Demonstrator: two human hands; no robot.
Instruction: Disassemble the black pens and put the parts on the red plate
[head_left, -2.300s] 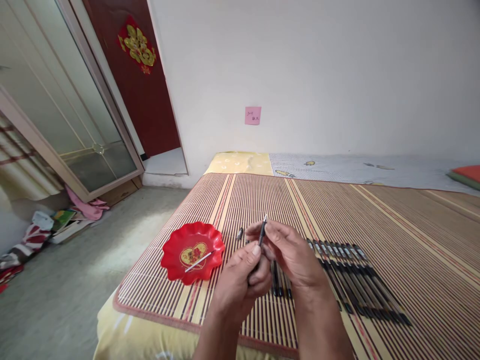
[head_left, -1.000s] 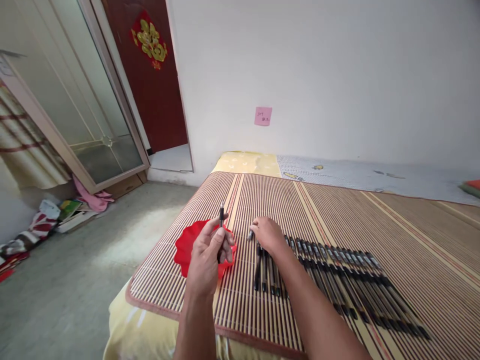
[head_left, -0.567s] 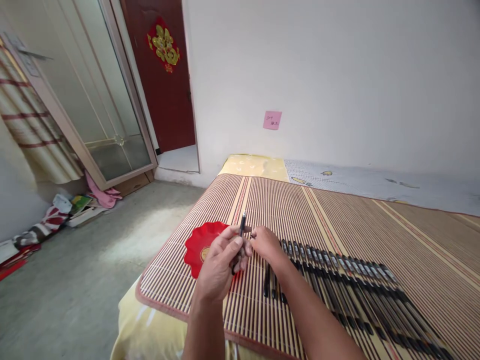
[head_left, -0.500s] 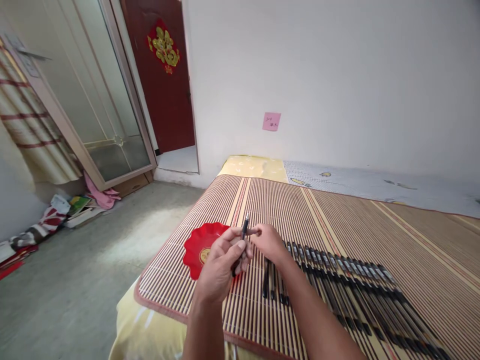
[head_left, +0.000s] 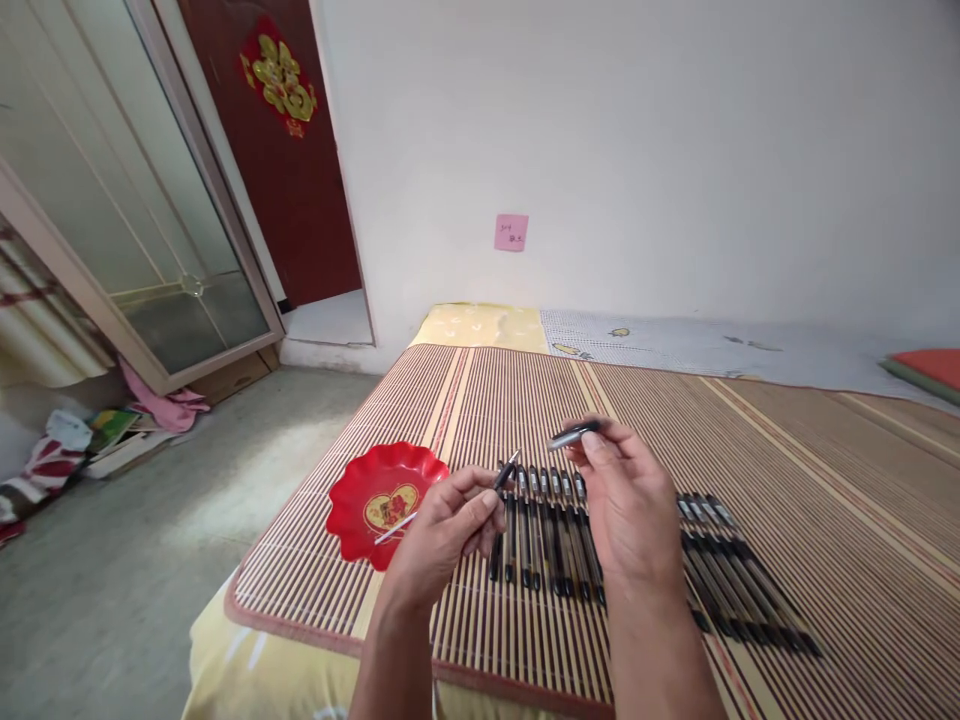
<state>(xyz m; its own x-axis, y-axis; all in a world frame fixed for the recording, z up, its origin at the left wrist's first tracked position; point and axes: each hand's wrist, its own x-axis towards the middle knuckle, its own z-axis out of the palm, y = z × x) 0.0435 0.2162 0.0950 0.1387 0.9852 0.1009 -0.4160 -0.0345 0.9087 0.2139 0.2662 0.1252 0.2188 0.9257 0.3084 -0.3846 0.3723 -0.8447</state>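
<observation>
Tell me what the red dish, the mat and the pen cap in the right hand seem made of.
Red dish: probably plastic, smooth with a slight sheen, judging by its even colour and molded scalloped rim.
Mat: likely bamboo or wood, fairly matt, going by its narrow parallel strips.
Pen cap in the right hand: apparently hard plastic, glossy, given the pale gleam along its dark side.

Beyond the far edge of the mat (head_left: 517, 385), a pale wall (head_left: 637, 150) bears a pink note (head_left: 511, 232). Yellow bedding (head_left: 255, 665) shows past the near left corner, pale checked cloth (head_left: 675, 335) along the far edge. Off the left edge, light (head_left: 247, 490) falls on a grey floor (head_left: 322, 395) near a glass door (head_left: 127, 200), a curtain (head_left: 45, 340) and a red door (head_left: 300, 220) with a gold emblem (head_left: 283, 78)
</observation>
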